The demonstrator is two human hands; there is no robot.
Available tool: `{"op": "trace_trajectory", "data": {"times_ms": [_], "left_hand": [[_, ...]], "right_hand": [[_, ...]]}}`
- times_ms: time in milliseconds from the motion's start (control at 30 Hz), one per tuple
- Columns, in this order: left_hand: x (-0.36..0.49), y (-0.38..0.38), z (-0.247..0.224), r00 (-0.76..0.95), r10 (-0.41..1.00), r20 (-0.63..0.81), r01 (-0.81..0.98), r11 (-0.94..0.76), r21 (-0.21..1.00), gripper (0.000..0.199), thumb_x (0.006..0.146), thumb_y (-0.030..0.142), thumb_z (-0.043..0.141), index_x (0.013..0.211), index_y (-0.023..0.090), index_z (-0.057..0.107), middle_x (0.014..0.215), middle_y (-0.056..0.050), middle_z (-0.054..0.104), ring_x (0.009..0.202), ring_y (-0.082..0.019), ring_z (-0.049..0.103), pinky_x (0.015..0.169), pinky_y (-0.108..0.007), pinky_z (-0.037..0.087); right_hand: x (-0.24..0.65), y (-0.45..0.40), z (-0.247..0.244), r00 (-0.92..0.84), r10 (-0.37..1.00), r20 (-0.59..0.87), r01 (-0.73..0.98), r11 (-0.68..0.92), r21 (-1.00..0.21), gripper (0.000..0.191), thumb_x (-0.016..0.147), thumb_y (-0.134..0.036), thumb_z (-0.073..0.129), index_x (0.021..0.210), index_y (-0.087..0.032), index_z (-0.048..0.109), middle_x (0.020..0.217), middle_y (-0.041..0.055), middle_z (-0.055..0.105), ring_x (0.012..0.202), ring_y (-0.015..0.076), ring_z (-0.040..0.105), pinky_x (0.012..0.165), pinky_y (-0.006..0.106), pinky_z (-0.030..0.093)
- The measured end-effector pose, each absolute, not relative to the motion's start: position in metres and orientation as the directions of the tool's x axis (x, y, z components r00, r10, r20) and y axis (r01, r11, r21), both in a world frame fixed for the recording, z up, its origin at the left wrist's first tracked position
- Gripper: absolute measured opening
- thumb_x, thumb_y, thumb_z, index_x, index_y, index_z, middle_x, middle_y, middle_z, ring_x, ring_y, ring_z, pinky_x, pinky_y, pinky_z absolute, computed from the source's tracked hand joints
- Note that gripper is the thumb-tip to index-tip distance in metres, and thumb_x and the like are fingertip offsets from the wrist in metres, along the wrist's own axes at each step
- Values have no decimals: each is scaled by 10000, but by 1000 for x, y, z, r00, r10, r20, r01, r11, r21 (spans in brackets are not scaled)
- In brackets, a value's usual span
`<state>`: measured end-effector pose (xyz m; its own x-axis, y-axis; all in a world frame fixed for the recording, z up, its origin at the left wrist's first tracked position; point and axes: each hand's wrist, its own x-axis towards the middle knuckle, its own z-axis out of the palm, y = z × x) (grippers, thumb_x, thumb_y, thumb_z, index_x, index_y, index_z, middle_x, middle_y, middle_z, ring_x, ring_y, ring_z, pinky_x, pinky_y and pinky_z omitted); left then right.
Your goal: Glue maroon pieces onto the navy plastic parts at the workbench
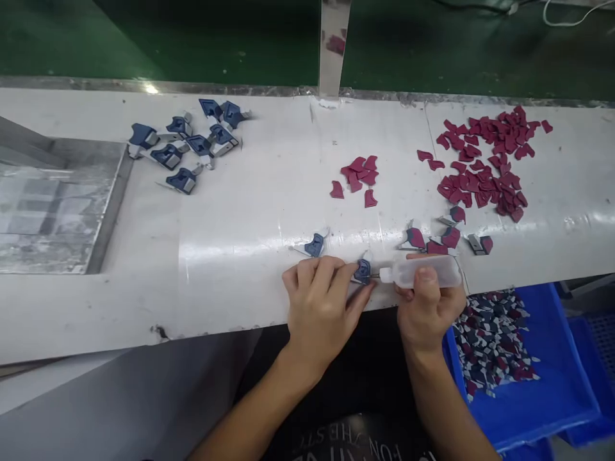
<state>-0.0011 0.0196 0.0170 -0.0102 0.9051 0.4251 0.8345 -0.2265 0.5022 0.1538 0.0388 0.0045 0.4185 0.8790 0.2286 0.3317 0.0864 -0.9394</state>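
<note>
My left hand [321, 301] pinches a small blue and grey plastic part [362, 271] against the white tabletop near its front edge. In my right hand [427, 307] lies a translucent squeeze bottle [427, 272], tilted level, with my thumb on its side. Its thin nozzle tip meets the blue part or sits just over it; I cannot tell which. Another blue and grey part [314, 245] rests just beyond my left fingers. Beyond the bottle are several grey and blue parts with dark red pieces on them [414, 239].
Dark red flat pieces lie in a small pile [359, 171] and a larger one [500, 131]. Several blue and grey parts [181, 180] are at the back left. A metal tray [98, 237] stands at far left. Below the right edge, a blue bin [562, 378] holds many finished-looking parts.
</note>
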Motion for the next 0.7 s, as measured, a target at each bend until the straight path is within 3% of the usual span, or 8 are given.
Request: {"op": "trace_trajectory", "data": {"times_ms": [267, 500, 700], "left_hand": [[-2, 19, 17, 26, 907, 421, 837, -250, 487, 193, 977, 347, 845, 1093, 206, 782, 996, -47, 771, 1030, -255, 599, 930, -422, 375], [-2, 20, 17, 22, 906, 423, 832, -251, 494, 178, 987, 342, 840, 1086, 204, 783, 976, -41, 766, 1028, -248, 587, 924, -419, 382], [-2, 20, 16, 21, 905, 424, 822, -257, 508, 181, 983, 333, 843, 1082, 193, 786, 976, -44, 761, 1043, -255, 580, 931, -420, 380]], "right_hand": [[149, 46, 18, 371, 847, 381, 478, 177, -860, 361, 1050, -498, 684, 910, -168, 730, 810, 28, 689, 698, 160, 639, 618, 287, 526], [147, 46, 17, 344, 846, 407, 486, 211, -848, 336, 1048, -484, 695, 917, -176, 718, 778, 14, 670, 654, 151, 603, 560, 275, 466], [154, 44, 22, 293, 848, 442, 506, 255, -824, 300, 1048, -435, 699, 876, -190, 704, 765, 13, 651, 688, 169, 607, 612, 305, 484]]}}
